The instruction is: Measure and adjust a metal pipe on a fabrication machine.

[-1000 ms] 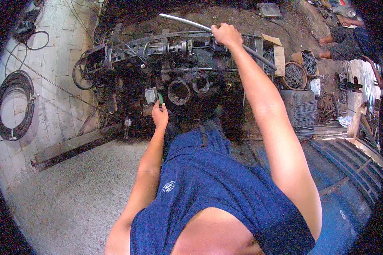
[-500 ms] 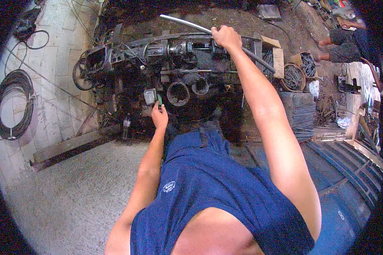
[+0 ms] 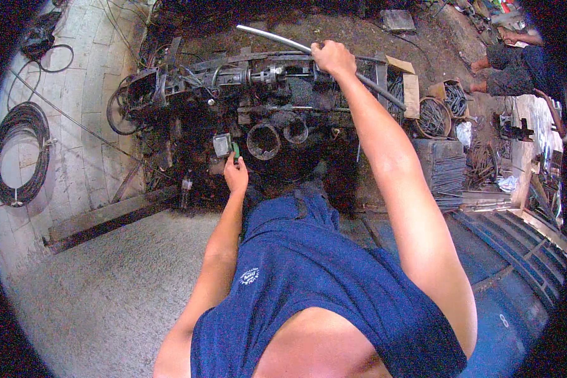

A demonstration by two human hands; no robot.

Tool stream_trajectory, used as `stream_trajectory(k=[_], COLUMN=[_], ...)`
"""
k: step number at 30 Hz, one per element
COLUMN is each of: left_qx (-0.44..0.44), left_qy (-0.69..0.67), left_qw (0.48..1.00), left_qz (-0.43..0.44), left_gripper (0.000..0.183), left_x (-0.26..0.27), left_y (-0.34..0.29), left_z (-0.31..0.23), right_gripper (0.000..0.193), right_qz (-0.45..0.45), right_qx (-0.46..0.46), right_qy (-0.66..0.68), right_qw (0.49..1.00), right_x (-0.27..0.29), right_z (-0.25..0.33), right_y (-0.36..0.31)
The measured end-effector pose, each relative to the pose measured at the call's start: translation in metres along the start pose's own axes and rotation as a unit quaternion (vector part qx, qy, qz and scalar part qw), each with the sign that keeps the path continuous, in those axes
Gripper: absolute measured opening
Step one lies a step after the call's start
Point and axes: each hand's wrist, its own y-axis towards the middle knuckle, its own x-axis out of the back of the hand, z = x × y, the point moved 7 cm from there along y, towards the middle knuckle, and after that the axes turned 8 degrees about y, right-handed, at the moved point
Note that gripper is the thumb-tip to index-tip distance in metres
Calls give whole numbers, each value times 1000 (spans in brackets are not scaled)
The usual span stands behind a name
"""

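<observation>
My right hand [image 3: 334, 58] is wrapped around a long metal bar [image 3: 274, 38], which slants over the far side of a dark, greasy machine [image 3: 233, 75]. The bar's bright end points to the far left, and its darker end runs down to the right. Lower and to the left, the fingers of my left hand [image 3: 237, 174] close on a small green piece [image 3: 235, 150]. Beside that piece is a pale square box [image 3: 222, 145]. Two round metal cups or pipe mouths, a larger one [image 3: 263, 141] and a smaller one [image 3: 296, 131], sit right of my left hand.
Right of the machine are a cardboard box [image 3: 411, 94], a round basket of metal rods [image 3: 434, 116] and a stack of thin rods [image 3: 448, 179]. A coil of black cable [image 3: 20, 154] lies far left. A bottle [image 3: 186, 189] stands near the machine. Another person [image 3: 516, 69] is at upper right.
My right hand has shifted very slightly left with the bar. My left hand stays at the green piece.
</observation>
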Motion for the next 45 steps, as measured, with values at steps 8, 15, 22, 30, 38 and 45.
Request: stream_trajectory(k=[8,15,22,30,38,45], left_qx=[12,9,23,-2,-2,2], left_qy=[-17,-1,12,10,31,0], left_qw=[1000,1000,1000,1000,999,1000], left_qz=[-1,0,16,9,15,4], left_gripper=[37,37,39,39,39,39], left_x=[-1,-1,1,-3,-8,-4], left_y=[0,2,0,0,3,0], left_z=[-1,0,-3,2,12,5], right_gripper=[59,58,57,57,57,56], right_qz=[0,-5,-11,-14,-8,-12], right_qx=[-13,-3,0,-1,4,4], right_qy=[-1,0,-10,-7,-14,-15], right_qw=[1000,1000,1000,1000,1000,1000], right_x=[1,1,0,4,1,3], right_z=[-1,2,2,4,7,6], right_y=[-1,0,0,-4,-2,-3])
